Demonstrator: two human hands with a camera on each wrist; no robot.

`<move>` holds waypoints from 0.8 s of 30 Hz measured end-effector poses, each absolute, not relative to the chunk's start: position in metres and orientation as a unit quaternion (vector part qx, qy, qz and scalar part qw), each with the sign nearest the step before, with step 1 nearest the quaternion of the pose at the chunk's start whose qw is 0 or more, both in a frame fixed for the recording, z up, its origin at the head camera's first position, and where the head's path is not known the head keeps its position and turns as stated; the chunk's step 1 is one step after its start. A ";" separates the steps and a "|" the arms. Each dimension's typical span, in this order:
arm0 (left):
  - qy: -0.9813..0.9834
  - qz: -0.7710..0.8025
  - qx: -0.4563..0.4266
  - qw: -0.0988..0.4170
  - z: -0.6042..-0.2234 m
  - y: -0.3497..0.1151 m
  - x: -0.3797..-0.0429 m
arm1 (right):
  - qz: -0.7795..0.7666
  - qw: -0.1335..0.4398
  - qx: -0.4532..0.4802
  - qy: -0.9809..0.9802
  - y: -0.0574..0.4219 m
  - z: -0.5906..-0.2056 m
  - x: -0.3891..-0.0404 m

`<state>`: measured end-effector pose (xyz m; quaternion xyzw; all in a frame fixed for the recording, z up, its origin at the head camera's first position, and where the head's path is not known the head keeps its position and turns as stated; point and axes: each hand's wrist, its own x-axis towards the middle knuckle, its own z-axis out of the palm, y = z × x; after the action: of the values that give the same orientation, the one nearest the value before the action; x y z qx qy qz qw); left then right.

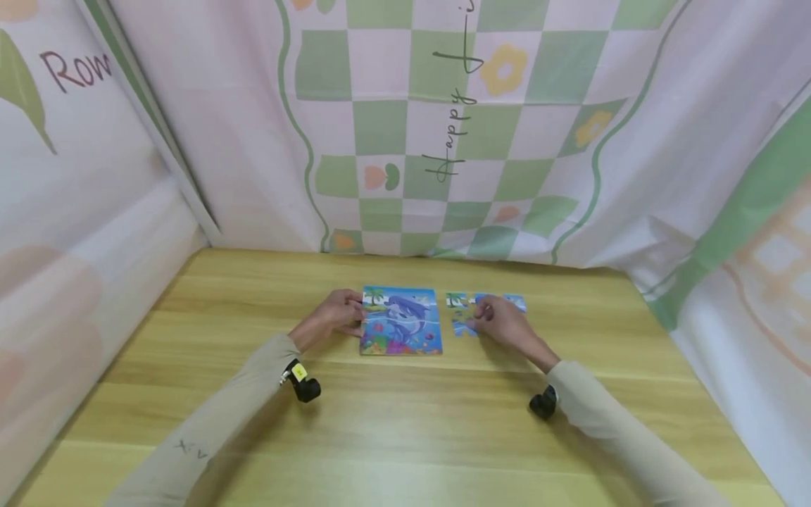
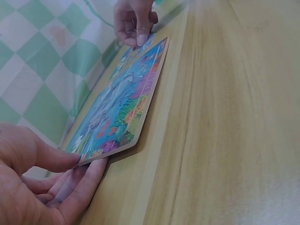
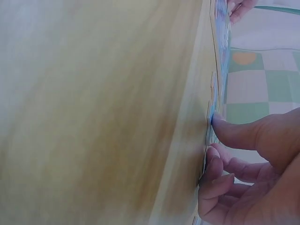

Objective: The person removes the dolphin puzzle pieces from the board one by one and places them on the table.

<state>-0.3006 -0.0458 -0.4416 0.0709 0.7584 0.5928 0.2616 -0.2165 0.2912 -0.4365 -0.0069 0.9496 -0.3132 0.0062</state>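
Note:
A flat, square dolphin picture board (image 1: pixel 412 338) lies on the table in front of me, showing blue sea and bright coral. My left hand (image 1: pixel 341 311) holds its left edge; in the left wrist view the thumb is on top and fingers reach beneath the near corner (image 2: pixel 112 146). Right of the board are joined jigsaw puzzle pieces (image 1: pixel 455 301) with a similar palm-and-sea picture. Over them, my right hand (image 1: pixel 503 320) pinches a puzzle piece (image 3: pixel 209 123) with thumb and curled fingers. That hand covers much of the pieces, so their full outline is hidden.
The wood-grain table (image 1: pixel 405 422) ends at a checked green-and-white curtain (image 1: pixel 443 127) behind the board. Fabric walls stand at left (image 1: pixel 76 211) and right (image 1: pixel 747 296). Each wrist carries a small black camera (image 1: pixel 307 389).

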 end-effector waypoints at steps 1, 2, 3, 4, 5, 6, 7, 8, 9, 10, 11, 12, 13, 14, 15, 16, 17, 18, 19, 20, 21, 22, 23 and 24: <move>0.759 0.592 0.072 0.260 -0.441 -0.046 -0.301 | -0.314 0.006 -0.005 0.949 0.291 -0.437 -0.216; 0.760 0.591 0.074 0.260 -0.441 -0.046 -0.301 | -0.313 0.005 -0.004 0.950 0.290 -0.437 -0.216; 0.761 0.590 0.074 0.260 -0.440 -0.046 -0.300 | -0.312 0.003 -0.003 0.950 0.290 -0.437 -0.216; 0.760 0.590 0.074 0.261 -0.440 -0.047 -0.300 | -0.310 0.000 -0.002 0.951 0.289 -0.437 -0.215; 0.760 0.590 0.074 0.262 -0.439 -0.047 -0.300 | -0.308 -0.004 -0.002 0.951 0.289 -0.438 -0.214; 0.760 0.590 0.075 0.262 -0.439 -0.047 -0.300 | -0.306 -0.008 -0.002 0.952 0.288 -0.438 -0.214; 0.760 0.590 0.075 0.263 -0.439 -0.047 -0.300 | -0.303 -0.012 -0.002 0.953 0.288 -0.438 -0.213; 0.760 0.590 0.074 0.262 -0.439 -0.047 -0.299 | -0.301 -0.015 -0.003 0.954 0.288 -0.438 -0.212; 0.760 0.591 0.075 0.262 -0.439 -0.047 -0.299 | -0.300 -0.018 -0.003 0.954 0.287 -0.439 -0.212; 0.760 0.591 0.075 0.262 -0.439 -0.047 -0.299 | -0.298 -0.020 -0.004 0.954 0.287 -0.439 -0.212; 0.759 0.591 0.075 0.262 -0.438 -0.047 -0.299 | -0.298 -0.021 -0.003 0.954 0.287 -0.439 -0.211; 0.759 0.592 0.073 0.261 -0.438 -0.047 -0.299 | -0.297 -0.021 -0.003 0.955 0.287 -0.439 -0.211; 0.759 0.592 0.072 0.260 -0.438 -0.047 -0.299 | -0.296 -0.021 -0.003 0.955 0.287 -0.439 -0.212; 0.760 0.592 0.071 0.260 -0.438 -0.047 -0.299 | -0.296 -0.021 -0.002 0.955 0.287 -0.439 -0.212; 0.760 0.592 0.070 0.259 -0.438 -0.047 -0.299 | -0.295 -0.022 -0.002 0.955 0.287 -0.439 -0.212; 0.760 0.592 0.068 0.259 -0.438 -0.047 -0.299 | -0.294 -0.022 -0.002 0.956 0.287 -0.439 -0.212; 0.761 0.591 0.067 0.259 -0.438 -0.047 -0.299 | -0.295 -0.024 -0.002 0.955 0.286 -0.439 -0.212; 0.761 0.590 0.067 0.259 -0.439 -0.047 -0.299 | -0.294 -0.026 -0.002 0.955 0.286 -0.439 -0.211; 0.762 0.590 0.067 0.261 -0.440 -0.048 -0.299 | -0.296 -0.030 -0.006 0.955 0.284 -0.438 -0.211; 0.762 0.589 0.068 0.262 -0.440 -0.048 -0.299 | -0.301 -0.033 -0.011 0.953 0.282 -0.437 -0.211; 0.762 0.589 0.069 0.262 -0.440 -0.048 -0.299 | -0.305 -0.036 -0.018 0.951 0.280 -0.436 -0.211; 0.761 0.589 0.069 0.264 -0.441 -0.048 -0.299 | -0.312 -0.039 -0.025 0.949 0.277 -0.434 -0.212; 0.760 0.589 0.070 0.265 -0.441 -0.048 -0.299 | -0.322 -0.041 -0.033 0.945 0.274 -0.432 -0.212; 0.760 0.589 0.072 0.265 -0.441 -0.048 -0.299 | -0.331 -0.042 -0.044 0.942 0.270 -0.430 -0.214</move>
<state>-0.2991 -0.0477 -0.4407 0.0720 0.7603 0.5887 0.2649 -0.2135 0.2704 -0.4300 -0.0435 0.9418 -0.3308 -0.0417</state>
